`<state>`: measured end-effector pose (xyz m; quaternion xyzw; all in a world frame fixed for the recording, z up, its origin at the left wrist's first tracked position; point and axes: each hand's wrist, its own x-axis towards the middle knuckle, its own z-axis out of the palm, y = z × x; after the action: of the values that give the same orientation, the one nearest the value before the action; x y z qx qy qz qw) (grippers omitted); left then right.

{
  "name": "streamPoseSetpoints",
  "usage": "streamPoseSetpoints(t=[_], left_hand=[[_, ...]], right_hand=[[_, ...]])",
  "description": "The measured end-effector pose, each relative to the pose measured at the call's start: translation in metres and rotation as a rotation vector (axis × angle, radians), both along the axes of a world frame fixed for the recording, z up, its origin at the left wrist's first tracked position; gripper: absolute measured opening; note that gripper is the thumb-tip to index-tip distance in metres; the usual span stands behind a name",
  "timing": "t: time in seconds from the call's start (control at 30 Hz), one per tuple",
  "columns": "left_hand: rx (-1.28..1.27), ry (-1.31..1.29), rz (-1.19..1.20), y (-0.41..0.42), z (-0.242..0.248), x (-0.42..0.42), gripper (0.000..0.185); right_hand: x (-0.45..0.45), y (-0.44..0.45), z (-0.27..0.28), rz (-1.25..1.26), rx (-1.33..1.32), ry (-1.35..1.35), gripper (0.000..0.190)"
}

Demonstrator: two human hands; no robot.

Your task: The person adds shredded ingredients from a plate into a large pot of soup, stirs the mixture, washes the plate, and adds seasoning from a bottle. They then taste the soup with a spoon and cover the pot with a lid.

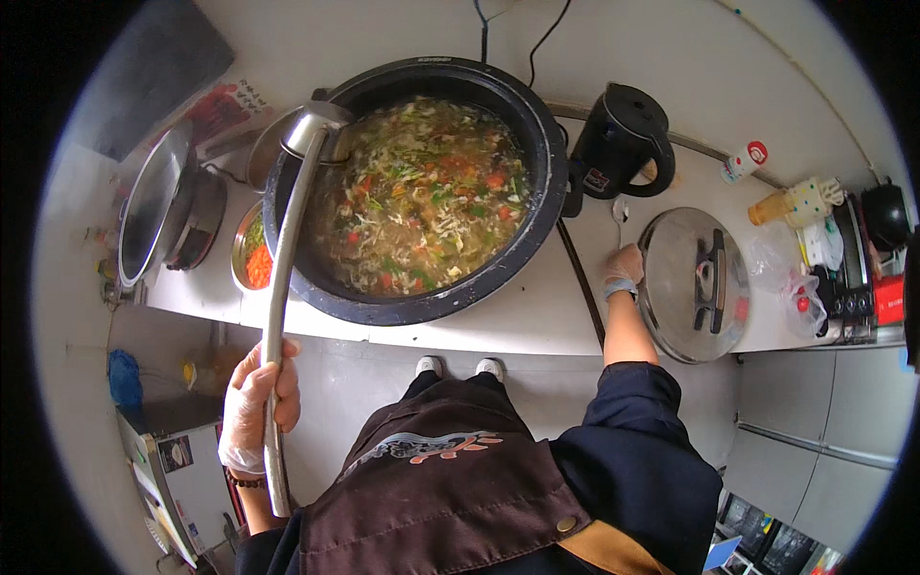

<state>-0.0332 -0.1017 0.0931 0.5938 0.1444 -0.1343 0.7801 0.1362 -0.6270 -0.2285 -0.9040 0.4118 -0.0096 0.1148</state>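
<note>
My left hand (260, 410), in a clear plastic glove, grips the long handle of a metal ladle (291, 215). The ladle's bowl rests at the left inner edge of a large dark pot (431, 310). Soup (431, 208) with egg shreds, greens and orange and red pieces fills much of it. My right hand (622, 269), gloved too, is closed around the handle end of a metal spoon (620, 218) on the white counter, just left of a round lid (675, 287) with a dark handle.
A black electric kettle (625, 140) stands right of the pot. Left of the pot are a metal bowl of chopped orange and green food (257, 266) and a large steel pan (154, 205). Plastic bags (801, 302), a squeeze bottle (767, 208) and a toaster oven (852, 273) sit at far right.
</note>
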Motion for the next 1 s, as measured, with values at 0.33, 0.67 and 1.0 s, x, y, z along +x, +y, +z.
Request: streamPoseSetpoints(t=[0.33,0.67,1.0], left_hand=[[-0.116,0.027,0.001,0.019,-0.018,0.003,0.044],[-0.151,-0.006,-0.052,0.037,-0.029,0.015,0.043],[-0.198,-0.002,-0.079,0.047,-0.038,0.018,0.042]], right_hand=[[-0.039,0.0,0.045,-0.114,0.548,-0.523,0.016],[-0.104,0.116,0.273,0.239,0.779,-1.157,0.031],[-0.016,0.201,0.299,0.546,1.017,-0.809,0.015]])
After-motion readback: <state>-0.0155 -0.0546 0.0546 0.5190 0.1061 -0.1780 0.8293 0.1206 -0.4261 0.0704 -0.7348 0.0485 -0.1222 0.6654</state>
